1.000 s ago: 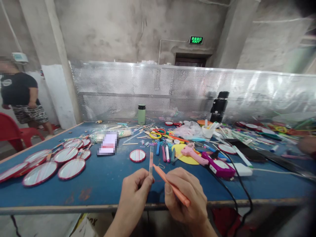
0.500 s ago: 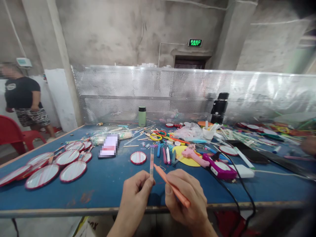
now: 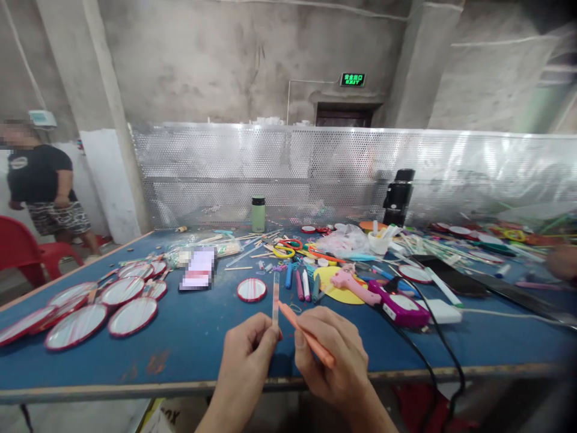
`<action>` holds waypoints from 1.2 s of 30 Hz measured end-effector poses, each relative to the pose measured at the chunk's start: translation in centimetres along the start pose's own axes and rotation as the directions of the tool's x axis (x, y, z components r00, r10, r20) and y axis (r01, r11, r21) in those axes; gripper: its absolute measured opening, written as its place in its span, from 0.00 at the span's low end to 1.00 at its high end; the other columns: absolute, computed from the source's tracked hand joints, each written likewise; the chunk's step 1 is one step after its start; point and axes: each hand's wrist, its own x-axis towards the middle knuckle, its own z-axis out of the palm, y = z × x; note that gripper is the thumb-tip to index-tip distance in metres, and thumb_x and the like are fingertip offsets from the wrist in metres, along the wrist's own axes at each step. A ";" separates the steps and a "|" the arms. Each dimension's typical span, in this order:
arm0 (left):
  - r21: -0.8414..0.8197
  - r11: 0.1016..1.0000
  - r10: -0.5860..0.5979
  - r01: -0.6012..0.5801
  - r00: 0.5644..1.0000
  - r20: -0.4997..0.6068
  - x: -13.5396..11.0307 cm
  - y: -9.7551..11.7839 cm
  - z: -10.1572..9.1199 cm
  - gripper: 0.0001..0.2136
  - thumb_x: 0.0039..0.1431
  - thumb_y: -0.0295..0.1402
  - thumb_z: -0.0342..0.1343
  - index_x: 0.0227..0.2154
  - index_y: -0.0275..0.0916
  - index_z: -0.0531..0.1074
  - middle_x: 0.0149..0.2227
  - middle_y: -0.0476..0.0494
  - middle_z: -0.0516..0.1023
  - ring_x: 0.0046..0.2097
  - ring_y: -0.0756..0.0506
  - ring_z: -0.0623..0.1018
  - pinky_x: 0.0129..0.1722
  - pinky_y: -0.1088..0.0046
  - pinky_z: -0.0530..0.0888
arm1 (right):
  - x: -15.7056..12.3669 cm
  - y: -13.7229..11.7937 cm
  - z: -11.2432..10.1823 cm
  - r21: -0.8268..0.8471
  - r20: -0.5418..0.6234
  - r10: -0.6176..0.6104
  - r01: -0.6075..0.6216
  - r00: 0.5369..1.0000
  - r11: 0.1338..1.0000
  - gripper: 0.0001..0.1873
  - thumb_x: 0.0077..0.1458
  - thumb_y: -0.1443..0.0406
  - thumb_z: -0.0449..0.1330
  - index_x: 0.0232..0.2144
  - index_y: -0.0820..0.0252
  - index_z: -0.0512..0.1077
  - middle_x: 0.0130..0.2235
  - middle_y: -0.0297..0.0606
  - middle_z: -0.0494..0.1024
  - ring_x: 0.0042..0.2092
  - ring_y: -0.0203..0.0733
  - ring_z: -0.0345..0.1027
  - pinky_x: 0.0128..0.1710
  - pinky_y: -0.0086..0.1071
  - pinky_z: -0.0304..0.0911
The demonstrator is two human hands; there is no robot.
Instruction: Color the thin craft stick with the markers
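Between the thumb and fingers of my left hand [image 3: 250, 355] stands a flat narrow stick [image 3: 276, 300], like a craft stick, with an orange-pink tint along part of it. My right hand [image 3: 336, 355] grips an orange marker [image 3: 315, 343], its tip pointing up and left at the stick's right edge. Whether the tip touches the stick, I cannot tell. Just beyond the stick lie a round red-rimmed disc [image 3: 252, 290] and several markers, among them a blue one [image 3: 288, 276] and a purple one [image 3: 300, 285].
Several red-rimmed discs [image 3: 133, 317] cover the table's left side, near a phone [image 3: 198, 269]. To the right are a pink glue gun [image 3: 356, 284], a purple device [image 3: 399, 305] and black cables. A green bottle [image 3: 258, 214] stands at the back. A person [image 3: 42, 180] is at far left.
My right hand and the orange marker have shifted slightly left and up, with the marker's tip moving along the stick's right side. My left hand holds the stick almost still.
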 end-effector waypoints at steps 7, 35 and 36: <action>-0.017 1.000 -0.015 0.015 1.000 -0.001 0.0 0.1 -0.1 0.15 0.59 0.43 0.51 0.22 0.40 0.67 0.16 0.56 0.59 0.18 0.52 0.59 0.19 0.75 0.53 | -0.1 0.2 0.0 0.021 -0.016 -0.009 0.009 1.000 1.000 0.12 0.56 0.77 0.58 0.42 0.65 0.71 0.32 0.40 0.77 0.33 0.40 0.74 0.32 0.34 0.70; -0.020 1.000 -0.005 0.005 1.000 -0.015 0.0 -0.1 0.0 0.17 0.59 0.44 0.53 0.20 0.40 0.65 0.18 0.55 0.59 0.21 0.52 0.58 0.20 0.76 0.54 | -0.1 0.0 0.0 0.004 -0.001 -0.009 0.009 1.000 1.000 0.10 0.57 0.76 0.57 0.41 0.65 0.71 0.31 0.40 0.78 0.31 0.39 0.72 0.30 0.34 0.68; -0.018 1.000 -0.008 0.008 1.000 -0.011 0.1 0.0 0.0 0.17 0.59 0.44 0.52 0.20 0.40 0.65 0.18 0.55 0.59 0.21 0.52 0.58 0.20 0.76 0.54 | -0.1 0.0 0.0 0.009 -0.017 -0.010 0.010 1.000 1.000 0.11 0.57 0.77 0.56 0.42 0.65 0.71 0.31 0.40 0.77 0.31 0.39 0.72 0.31 0.34 0.68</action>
